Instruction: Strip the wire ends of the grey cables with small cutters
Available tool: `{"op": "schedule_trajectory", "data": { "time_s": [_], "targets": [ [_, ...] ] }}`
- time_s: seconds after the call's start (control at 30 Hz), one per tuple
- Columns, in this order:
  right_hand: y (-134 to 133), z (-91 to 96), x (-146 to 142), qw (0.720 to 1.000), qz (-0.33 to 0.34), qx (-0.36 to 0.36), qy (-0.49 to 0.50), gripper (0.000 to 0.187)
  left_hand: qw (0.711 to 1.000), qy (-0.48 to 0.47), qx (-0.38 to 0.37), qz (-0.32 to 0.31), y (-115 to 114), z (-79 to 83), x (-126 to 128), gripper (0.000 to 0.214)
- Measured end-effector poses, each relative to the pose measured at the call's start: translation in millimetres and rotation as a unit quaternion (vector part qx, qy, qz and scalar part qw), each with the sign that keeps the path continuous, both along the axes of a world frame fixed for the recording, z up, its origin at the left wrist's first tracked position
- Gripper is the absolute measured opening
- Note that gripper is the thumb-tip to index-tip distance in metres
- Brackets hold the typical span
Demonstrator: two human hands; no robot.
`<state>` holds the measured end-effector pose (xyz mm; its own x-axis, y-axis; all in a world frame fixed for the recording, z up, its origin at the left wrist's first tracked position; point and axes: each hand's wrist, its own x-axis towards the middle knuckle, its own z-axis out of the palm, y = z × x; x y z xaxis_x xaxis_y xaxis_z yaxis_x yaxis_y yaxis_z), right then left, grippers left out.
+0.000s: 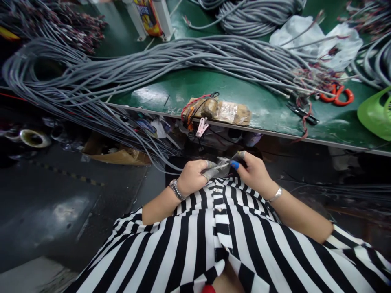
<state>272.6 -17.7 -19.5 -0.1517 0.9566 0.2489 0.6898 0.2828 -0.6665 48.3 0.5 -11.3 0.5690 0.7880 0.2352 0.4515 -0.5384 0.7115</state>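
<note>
My left hand [193,176] is closed, its taped fingertips pinching the end of a grey cable [220,166] just below the bench edge. My right hand [252,171], with a blue fingertip cover, is closed too and pinches the same cable end from the right. Both hands meet in front of my striped shirt. What lies between the fingertips is too small to make out. A large bundle of grey cables [128,77] drapes off the green bench [232,89] toward my hands.
On the bench sit a taped wooden block with red wires [220,110], a pink clip [201,127], orange-handled scissors [337,95], black pliers [302,114], a white plastic bag [317,36] and a green bag [377,114]. A tape roll [34,138] and cardboard lie below left.
</note>
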Motion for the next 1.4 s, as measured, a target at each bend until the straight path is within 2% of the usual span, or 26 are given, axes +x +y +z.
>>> {"op": "schedule_trajectory", "data": {
  "time_s": [0.1, 0.17, 0.23, 0.3, 0.37, 0.43, 0.53, 0.7, 0.9, 1.23, 1.4],
  "targets": [
    [13.5, -7.7, 9.8, 0.987, -0.129, -0.005, 0.096, 0.014, 0.996, 0.045, 0.020, -0.075, -4.0, -1.7, 2.2, 0.018],
    [19.3, -5.8, 20.1, 0.976, -0.183, 0.015, 0.120, 0.015, 0.996, 0.051, 0.017, -0.065, -3.7, -2.3, 1.4, 0.018],
    [17.0, 2.8, 27.9, 0.982, -0.162, 0.031, 0.091, 0.015, 0.999, 0.036, 0.002, -0.015, -0.8, -1.7, -1.8, 0.022],
    [7.3, 15.9, 30.0, 0.994, -0.084, 0.055, 0.041, 0.012, 1.000, 0.018, -0.014, 0.022, 2.9, -0.1, -5.7, 0.024],
    [-4.0, 29.0, 26.9, 0.996, 0.009, 0.083, -0.023, 0.010, 0.999, 0.002, -0.029, 0.029, 5.6, 1.9, -8.1, 0.024],
    [-11.4, 38.1, 22.0, 0.988, 0.057, 0.111, -0.093, 0.010, 0.999, -0.012, -0.050, 0.013, 6.4, 3.5, -8.3, 0.025],
    [-11.8, 42.3, 17.4, 0.973, 0.048, 0.138, -0.178, 0.012, 0.994, -0.047, -0.099, 0.008, 4.8, 3.1, -6.5, 0.026],
    [-2.9, 39.8, 17.0, 0.956, 0.050, 0.151, -0.245, 0.012, 0.982, -0.084, -0.164, 0.032, 1.1, -3.1, -7.2, 0.023],
    [0.7, 39.0, 15.8, 0.950, 0.088, 0.148, -0.260, 0.010, 0.980, -0.093, -0.176, 0.026, 0.2, -5.4, -8.4, 0.023],
    [1.1, 36.9, 11.5, 0.953, 0.104, 0.139, -0.250, 0.009, 0.987, -0.058, -0.146, 0.024, 2.5, -5.5, -9.9, 0.019],
    [2.3, 37.8, 11.7, 0.952, 0.088, 0.151, -0.252, 0.010, 0.988, -0.031, -0.148, 0.044, 2.6, -5.5, -11.7, 0.020]
  ]
}}
